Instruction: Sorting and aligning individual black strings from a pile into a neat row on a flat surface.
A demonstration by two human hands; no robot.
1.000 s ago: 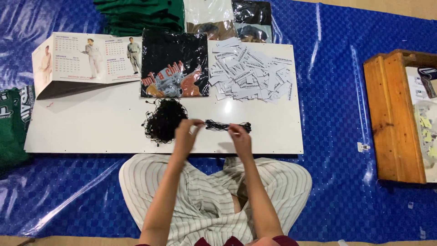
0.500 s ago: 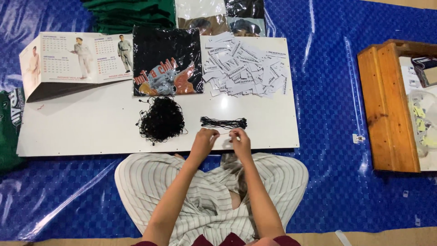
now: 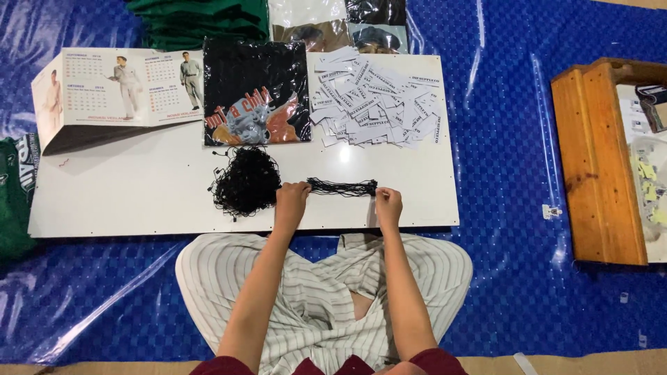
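Black cord bundle, lying untouched a moment ago, now pinched between left hand and right hand.

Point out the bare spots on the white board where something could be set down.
Free: the left stretch of the board below the calendar, and the right edge past the string bundle. Crowded: the back edge with paper tags and the string pile.

Black cords; white board; blue tarp.

White board with strings, tags
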